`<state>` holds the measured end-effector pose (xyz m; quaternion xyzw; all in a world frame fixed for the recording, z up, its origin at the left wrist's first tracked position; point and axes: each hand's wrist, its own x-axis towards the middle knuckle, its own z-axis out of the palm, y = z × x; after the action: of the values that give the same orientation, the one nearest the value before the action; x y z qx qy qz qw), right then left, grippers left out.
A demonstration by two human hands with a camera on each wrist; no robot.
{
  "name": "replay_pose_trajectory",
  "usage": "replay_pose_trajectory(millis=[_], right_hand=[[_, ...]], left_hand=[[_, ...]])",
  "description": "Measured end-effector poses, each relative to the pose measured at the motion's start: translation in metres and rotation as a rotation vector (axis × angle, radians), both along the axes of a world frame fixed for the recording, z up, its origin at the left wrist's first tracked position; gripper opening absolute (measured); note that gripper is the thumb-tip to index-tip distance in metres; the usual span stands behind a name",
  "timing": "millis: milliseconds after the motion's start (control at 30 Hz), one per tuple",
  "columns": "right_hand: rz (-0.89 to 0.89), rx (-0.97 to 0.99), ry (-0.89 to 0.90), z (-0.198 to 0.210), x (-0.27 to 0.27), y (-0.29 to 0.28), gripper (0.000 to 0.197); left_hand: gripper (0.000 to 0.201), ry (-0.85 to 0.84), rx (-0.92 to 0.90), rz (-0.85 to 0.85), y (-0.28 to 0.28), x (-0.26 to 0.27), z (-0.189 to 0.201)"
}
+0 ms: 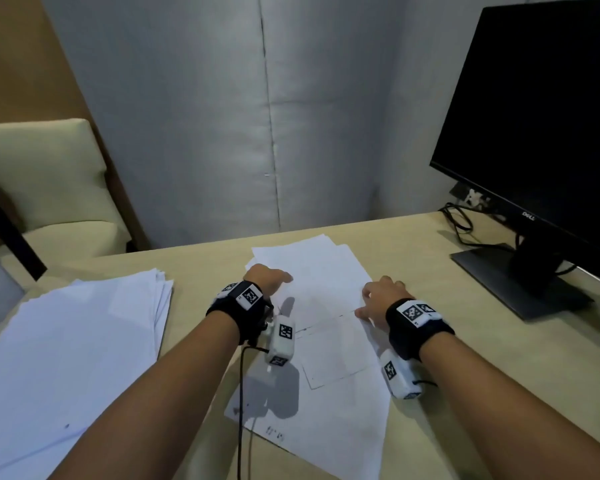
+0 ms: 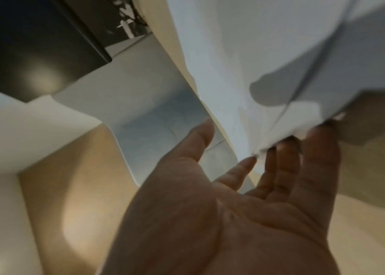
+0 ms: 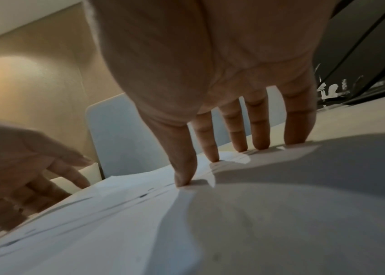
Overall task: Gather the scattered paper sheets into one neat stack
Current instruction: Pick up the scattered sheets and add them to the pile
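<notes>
We see the loose paper sheets (image 1: 329, 327) fanned and overlapping on the pale counter (image 1: 471, 368), lying to the left of the dark monitor (image 1: 541, 112) and its flat base. A second, thicker stack of sheets (image 1: 73, 341) rests on the same counter further from the monitor, well apart from the loose ones, its edges roughly squared but slightly stepped. Our left hand (image 1: 267, 277) sits at the loose sheets' edge far from the monitor; in the left wrist view its fingers (image 2: 288, 163) are straight and slightly spread, the tips meeting the paper's edge, so the grip is apart and clamped on nothing. Our right hand (image 1: 383, 299) rests on the sheets' edge nearer the monitor; the right wrist view shows its fingertips (image 3: 184, 178) pressed down straight onto the paper, the grip likewise apart, with the sheets bulging slightly beneath it. A pale cushioned chair (image 1: 45, 181) stands beyond the counter, on the side away from the monitor, and black cables (image 1: 461, 220) trail behind the monitor's base.
</notes>
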<state>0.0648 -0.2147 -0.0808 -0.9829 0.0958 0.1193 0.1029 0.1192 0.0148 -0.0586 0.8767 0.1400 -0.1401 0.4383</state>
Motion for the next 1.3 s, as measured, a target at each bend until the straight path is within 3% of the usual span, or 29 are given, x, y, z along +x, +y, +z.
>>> replay_pose_trajectory(millis=[100, 167, 333, 467, 633, 800, 967, 1133, 1300], right_hand=[[0.004, 0.04, -0.005, -0.001, -0.005, 0.0, 0.036], [0.0, 0.069, -0.004, -0.002, -0.008, 0.0, 0.035], [-0.009, 0.14, 0.002, -0.004, -0.011, -0.005, 0.03], [-0.033, 0.184, -0.008, -0.005, -0.009, -0.009, 0.035], [-0.132, 0.303, -0.064, -0.004, -0.003, -0.01, 0.063], [-0.17, 0.449, -0.154, 0.003, 0.004, -0.007, 0.059], [-0.207, 0.568, -0.211, 0.003, 0.01, -0.008, 0.057], [-0.315, 0.862, -0.216, 0.002, 0.012, -0.007, 0.064], [-0.288, 0.793, -0.125, -0.005, 0.015, -0.007, 0.062]], left_hand=[[0.049, 0.038, -0.169, 0.081, -0.003, 0.0, -0.005], [0.061, 0.026, -0.166, 0.101, -0.004, 0.002, -0.01], [0.044, -0.008, -0.071, 0.031, -0.003, -0.001, -0.017], [0.025, -0.094, -0.238, 0.027, 0.007, -0.004, -0.029], [0.027, -0.126, -0.541, 0.028, 0.016, -0.014, -0.037], [0.027, -0.012, -0.692, 0.009, 0.03, -0.016, -0.043], [0.026, 0.022, -0.751, -0.015, 0.037, -0.017, -0.047], [0.023, -0.044, -0.745, -0.078, 0.037, -0.018, -0.05], [0.028, -0.045, -0.801, -0.1, 0.041, -0.021, -0.051]])
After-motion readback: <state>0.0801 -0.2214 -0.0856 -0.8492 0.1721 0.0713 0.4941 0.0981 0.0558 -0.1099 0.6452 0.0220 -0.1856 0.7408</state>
